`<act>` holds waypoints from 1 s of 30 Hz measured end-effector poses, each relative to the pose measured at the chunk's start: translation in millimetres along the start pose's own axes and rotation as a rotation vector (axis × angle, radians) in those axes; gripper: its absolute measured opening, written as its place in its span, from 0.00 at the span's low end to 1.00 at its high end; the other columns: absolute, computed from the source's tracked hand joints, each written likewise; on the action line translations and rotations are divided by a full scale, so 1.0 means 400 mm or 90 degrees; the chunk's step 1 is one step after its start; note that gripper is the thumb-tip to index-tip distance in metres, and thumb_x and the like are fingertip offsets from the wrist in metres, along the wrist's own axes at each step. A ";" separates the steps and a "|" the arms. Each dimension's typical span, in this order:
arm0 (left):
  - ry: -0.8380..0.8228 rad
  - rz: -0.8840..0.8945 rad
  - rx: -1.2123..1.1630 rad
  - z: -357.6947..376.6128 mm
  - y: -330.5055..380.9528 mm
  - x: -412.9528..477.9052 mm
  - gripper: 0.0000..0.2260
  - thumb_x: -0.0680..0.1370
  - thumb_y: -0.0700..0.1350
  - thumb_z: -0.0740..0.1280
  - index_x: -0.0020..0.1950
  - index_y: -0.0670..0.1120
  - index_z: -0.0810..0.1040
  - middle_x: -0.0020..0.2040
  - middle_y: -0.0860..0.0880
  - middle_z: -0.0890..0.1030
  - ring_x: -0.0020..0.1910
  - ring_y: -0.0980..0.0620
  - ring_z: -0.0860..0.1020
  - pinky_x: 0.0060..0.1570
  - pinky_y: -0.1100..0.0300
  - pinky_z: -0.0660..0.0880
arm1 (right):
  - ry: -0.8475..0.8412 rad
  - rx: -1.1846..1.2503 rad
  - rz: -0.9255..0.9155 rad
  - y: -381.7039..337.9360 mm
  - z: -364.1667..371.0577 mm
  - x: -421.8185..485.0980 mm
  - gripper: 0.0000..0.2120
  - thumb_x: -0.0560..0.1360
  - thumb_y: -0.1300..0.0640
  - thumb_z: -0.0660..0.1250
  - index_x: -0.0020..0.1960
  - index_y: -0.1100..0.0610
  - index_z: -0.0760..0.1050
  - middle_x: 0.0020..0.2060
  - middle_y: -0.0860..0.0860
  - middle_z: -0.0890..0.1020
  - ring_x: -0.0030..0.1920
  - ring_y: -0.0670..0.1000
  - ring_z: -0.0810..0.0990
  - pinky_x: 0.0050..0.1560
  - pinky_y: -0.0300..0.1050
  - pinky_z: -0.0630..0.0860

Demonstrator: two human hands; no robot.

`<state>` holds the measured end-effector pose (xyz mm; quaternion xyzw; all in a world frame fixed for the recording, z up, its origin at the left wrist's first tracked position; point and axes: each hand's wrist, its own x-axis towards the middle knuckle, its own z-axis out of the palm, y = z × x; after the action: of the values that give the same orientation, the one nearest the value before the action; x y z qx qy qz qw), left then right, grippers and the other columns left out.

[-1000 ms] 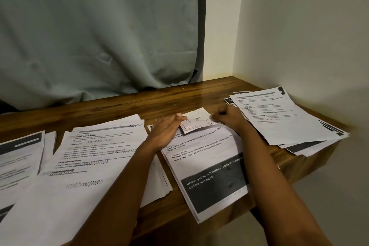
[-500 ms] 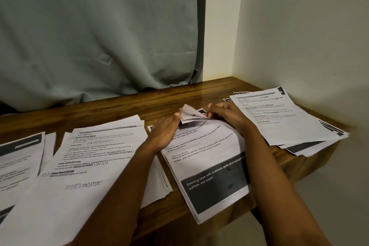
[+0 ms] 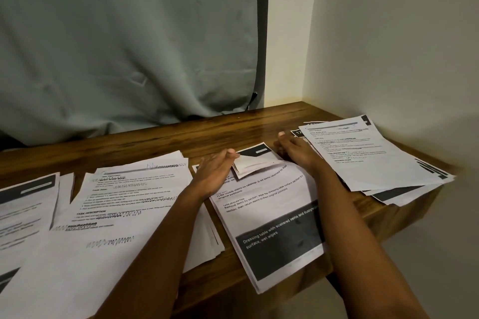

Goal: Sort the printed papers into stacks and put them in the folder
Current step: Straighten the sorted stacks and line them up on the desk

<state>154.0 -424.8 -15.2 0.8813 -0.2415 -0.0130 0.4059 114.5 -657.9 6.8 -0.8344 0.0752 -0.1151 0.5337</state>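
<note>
Folded flap (image 3: 255, 160) lies flatter now, dark band up.
It sits between the hands, lengthwise across: left hand (image 3: 215, 171) flat against it, right hand (image 3: 295, 153) (fingers hidden) hold unclear.

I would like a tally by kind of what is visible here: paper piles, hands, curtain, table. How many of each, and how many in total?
Piles of printed white paper: 4 (far-left pile, left-centre pile, centre pile, right pile)
Bare hands: 2 (left hand, right hand)
Grey-green cloth curtain: 1
Brown wooden table: 1
Total: 8
</note>
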 end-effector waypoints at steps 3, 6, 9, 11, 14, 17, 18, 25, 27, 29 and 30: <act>0.003 -0.013 -0.015 -0.001 0.009 -0.007 0.30 0.74 0.67 0.41 0.62 0.57 0.74 0.71 0.51 0.70 0.74 0.46 0.61 0.73 0.41 0.53 | -0.015 -0.021 0.007 -0.007 0.001 -0.005 0.24 0.71 0.28 0.56 0.44 0.45 0.80 0.48 0.47 0.83 0.53 0.50 0.80 0.63 0.57 0.71; 0.004 -0.015 -0.014 0.001 0.010 -0.009 0.29 0.75 0.66 0.41 0.61 0.56 0.74 0.71 0.51 0.70 0.73 0.47 0.61 0.72 0.41 0.53 | -0.018 -0.024 0.000 -0.008 0.002 0.003 0.19 0.77 0.36 0.57 0.43 0.49 0.78 0.43 0.48 0.82 0.48 0.50 0.80 0.62 0.57 0.72; 0.000 -0.016 -0.003 0.000 0.013 -0.007 0.27 0.78 0.64 0.42 0.62 0.55 0.74 0.70 0.51 0.71 0.73 0.46 0.61 0.73 0.41 0.52 | -0.023 -0.015 0.005 -0.012 0.000 -0.002 0.19 0.78 0.38 0.57 0.45 0.50 0.77 0.37 0.49 0.79 0.42 0.49 0.77 0.56 0.52 0.71; -0.005 -0.012 -0.001 0.000 0.014 -0.008 0.26 0.79 0.63 0.41 0.64 0.56 0.72 0.71 0.51 0.70 0.74 0.45 0.60 0.73 0.43 0.50 | -0.010 -0.014 0.035 -0.014 -0.005 -0.002 0.25 0.76 0.33 0.55 0.55 0.50 0.78 0.48 0.48 0.81 0.50 0.49 0.79 0.59 0.50 0.71; -0.013 0.008 0.008 0.000 0.016 -0.012 0.26 0.79 0.62 0.40 0.72 0.59 0.64 0.74 0.50 0.66 0.76 0.45 0.56 0.74 0.44 0.44 | -0.019 0.006 0.056 -0.016 -0.008 0.000 0.43 0.63 0.19 0.54 0.67 0.46 0.72 0.63 0.47 0.77 0.63 0.53 0.75 0.67 0.57 0.67; -0.028 -0.002 0.052 0.000 0.011 -0.006 0.35 0.72 0.72 0.39 0.77 0.61 0.49 0.78 0.49 0.57 0.77 0.40 0.49 0.73 0.40 0.45 | -0.056 0.039 0.020 -0.023 -0.008 -0.014 0.32 0.71 0.28 0.58 0.62 0.51 0.74 0.58 0.45 0.77 0.58 0.50 0.75 0.65 0.50 0.66; -0.032 -0.021 0.069 0.001 0.008 -0.004 0.35 0.72 0.72 0.41 0.78 0.61 0.47 0.79 0.49 0.55 0.77 0.40 0.47 0.72 0.38 0.46 | -0.082 0.044 -0.001 -0.019 -0.012 -0.013 0.28 0.73 0.33 0.59 0.59 0.54 0.75 0.56 0.45 0.78 0.57 0.50 0.76 0.63 0.49 0.67; -0.041 0.037 0.267 0.020 -0.019 0.020 0.34 0.78 0.65 0.53 0.79 0.49 0.52 0.79 0.48 0.54 0.78 0.45 0.49 0.75 0.45 0.41 | -0.086 -0.003 -0.051 -0.005 0.001 0.004 0.06 0.78 0.57 0.65 0.51 0.58 0.80 0.42 0.46 0.83 0.40 0.41 0.83 0.40 0.33 0.75; -0.038 0.040 0.280 0.022 -0.021 0.023 0.34 0.78 0.65 0.54 0.79 0.48 0.52 0.79 0.48 0.55 0.78 0.45 0.50 0.74 0.46 0.41 | -0.062 -0.029 -0.038 0.012 0.008 0.015 0.08 0.79 0.55 0.63 0.49 0.55 0.81 0.43 0.48 0.85 0.45 0.47 0.83 0.45 0.42 0.76; -0.033 0.042 0.287 0.023 -0.021 0.022 0.34 0.78 0.64 0.54 0.79 0.48 0.52 0.79 0.48 0.55 0.78 0.46 0.50 0.74 0.45 0.41 | -0.024 -0.066 -0.023 0.028 0.017 0.026 0.10 0.79 0.53 0.62 0.48 0.54 0.81 0.42 0.49 0.85 0.44 0.50 0.83 0.45 0.45 0.76; -0.032 0.044 0.292 0.023 -0.022 0.022 0.34 0.78 0.64 0.54 0.79 0.48 0.53 0.78 0.48 0.56 0.78 0.46 0.51 0.74 0.45 0.40 | -0.002 -0.086 -0.024 0.030 0.021 0.026 0.10 0.78 0.53 0.62 0.48 0.55 0.81 0.41 0.51 0.84 0.43 0.50 0.82 0.44 0.44 0.76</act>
<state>163.4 -430.5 -26.2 0.9412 -0.2780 0.0343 0.1889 126.7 -658.1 -6.4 -0.8698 0.0665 -0.1187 0.4743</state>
